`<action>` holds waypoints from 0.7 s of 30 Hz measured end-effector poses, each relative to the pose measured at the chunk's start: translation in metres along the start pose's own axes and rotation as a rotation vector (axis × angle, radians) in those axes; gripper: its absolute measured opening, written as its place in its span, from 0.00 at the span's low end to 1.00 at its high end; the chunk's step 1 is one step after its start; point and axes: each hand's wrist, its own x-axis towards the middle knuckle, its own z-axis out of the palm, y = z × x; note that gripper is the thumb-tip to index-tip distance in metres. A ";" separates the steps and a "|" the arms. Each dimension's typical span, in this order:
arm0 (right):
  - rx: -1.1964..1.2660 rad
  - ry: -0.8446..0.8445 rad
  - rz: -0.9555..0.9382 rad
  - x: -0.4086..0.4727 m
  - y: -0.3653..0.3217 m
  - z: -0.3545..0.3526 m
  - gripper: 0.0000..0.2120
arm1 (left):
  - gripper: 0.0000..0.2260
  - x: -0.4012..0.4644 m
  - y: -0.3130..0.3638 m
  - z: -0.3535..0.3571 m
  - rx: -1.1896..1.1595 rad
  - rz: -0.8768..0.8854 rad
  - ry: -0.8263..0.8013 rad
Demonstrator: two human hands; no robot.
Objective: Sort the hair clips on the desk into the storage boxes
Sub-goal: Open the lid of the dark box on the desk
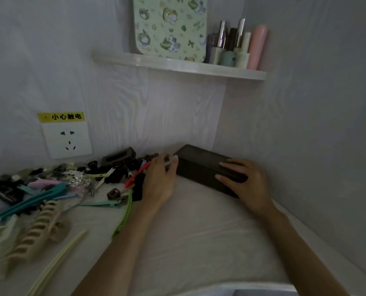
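Two hands are on one dark box (pixel 201 165) that sits lid-on at the back of the counter (pixel 199 242), close to the corner where the walls meet. The right hand (pixel 245 182) lies over the box's near end, fingers curled down over the top and front edge, so it's gripping it. The left hand (pixel 161 178) is at the box's left end, fingers bent with the tips touching that end; can't really tell if it's gripping or just pressing, it's blurry there.

The clips (pixel 56 184) are all in a messy pile on the left side of the counter, none in the box as far as I can see. In the pile: long teal clips (pixel 28 200), a red clip (pixel 136 175) just beside the left hand, a green clip (pixel 124 214) lying near the left forearm, a beige claw clip (pixel 39 227) at the front, pale green ones at the far left edge, and a bunch of small black ones further back. A second box (pixel 119 157), small and dark, sits behind the pile against the wall.

On the wall there's a socket (pixel 67 141) with a yellow sticker (pixel 61 117) above it. Higher up a shelf (pixel 177 65) holds a floral board (pixel 170 26) and some bottles (pixel 237 48).
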 end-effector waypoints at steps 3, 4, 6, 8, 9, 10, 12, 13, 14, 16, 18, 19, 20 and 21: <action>0.282 -0.027 0.147 -0.001 -0.018 -0.008 0.19 | 0.26 -0.005 0.000 0.003 0.197 0.017 0.077; 0.405 0.003 0.215 0.002 -0.021 -0.011 0.19 | 0.25 -0.008 0.003 0.003 0.243 0.036 0.136; 0.437 0.083 0.303 0.006 -0.018 -0.016 0.17 | 0.22 -0.015 0.011 0.000 0.248 0.082 0.250; 0.274 0.021 0.314 0.007 -0.010 -0.017 0.12 | 0.20 -0.020 0.020 -0.001 0.214 0.108 0.258; 0.213 -0.029 0.333 0.006 -0.007 -0.015 0.12 | 0.20 -0.022 0.024 0.001 0.217 0.114 0.223; 0.210 -0.063 0.377 0.004 -0.008 -0.016 0.13 | 0.21 -0.024 0.027 0.004 0.236 0.124 0.167; 0.333 -0.053 0.505 0.005 -0.012 -0.020 0.21 | 0.26 -0.028 0.032 0.010 0.284 0.136 0.052; 0.407 -0.025 0.586 0.008 -0.012 -0.024 0.26 | 0.29 -0.030 0.034 0.011 0.282 0.114 -0.001; 0.472 -0.005 0.655 0.011 -0.014 -0.027 0.31 | 0.34 -0.031 0.035 0.012 0.239 0.061 -0.070; 0.560 0.032 0.734 0.013 -0.012 -0.030 0.33 | 0.43 -0.031 0.037 0.015 0.082 -0.063 -0.210; 0.519 0.081 0.722 0.010 -0.010 -0.027 0.26 | 0.47 -0.030 0.039 0.017 -0.053 -0.081 -0.268; 0.503 0.103 0.698 0.009 -0.007 -0.023 0.21 | 0.47 -0.030 0.041 0.017 -0.115 -0.064 -0.275; 0.487 0.101 0.699 0.008 -0.008 -0.021 0.18 | 0.44 -0.031 0.043 0.017 -0.162 -0.036 -0.291; 0.482 0.071 0.711 0.007 -0.006 -0.019 0.18 | 0.39 -0.032 0.046 0.015 -0.178 0.009 -0.322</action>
